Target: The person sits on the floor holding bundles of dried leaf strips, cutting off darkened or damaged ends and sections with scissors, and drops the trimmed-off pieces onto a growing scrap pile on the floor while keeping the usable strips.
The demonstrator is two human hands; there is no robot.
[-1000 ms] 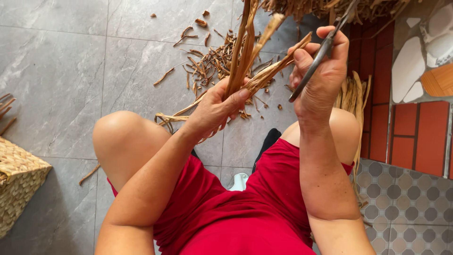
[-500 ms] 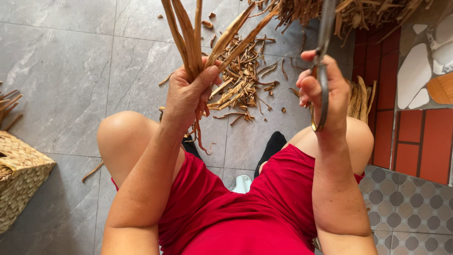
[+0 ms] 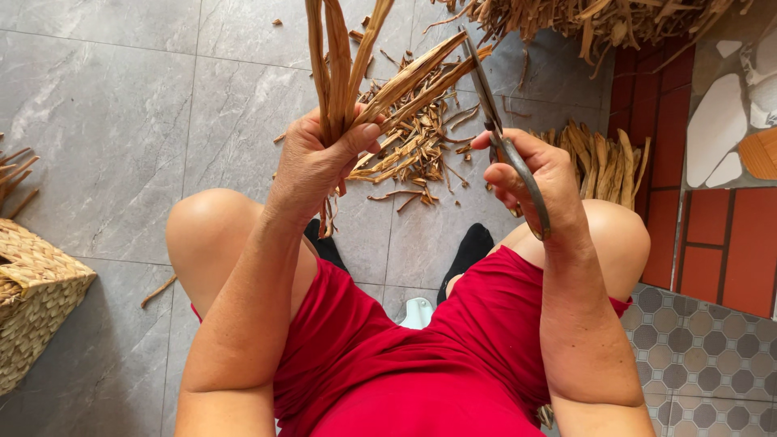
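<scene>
two hands work above the knees: the left hand [image 3: 320,158] has its grip pressed tight around a bundle of dried leaf strips [image 3: 340,65], held upright so the stray ends fan toward the scissors [image 3: 506,137], which the right hand [image 3: 538,182] clasps, blades at those ends over the trimmings [image 3: 409,154] on the floor.

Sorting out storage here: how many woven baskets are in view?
1. A woven basket sits on the grey tile floor at the left edge, beside the person's knee, cut off by the frame. Others may lie out of view.
</scene>
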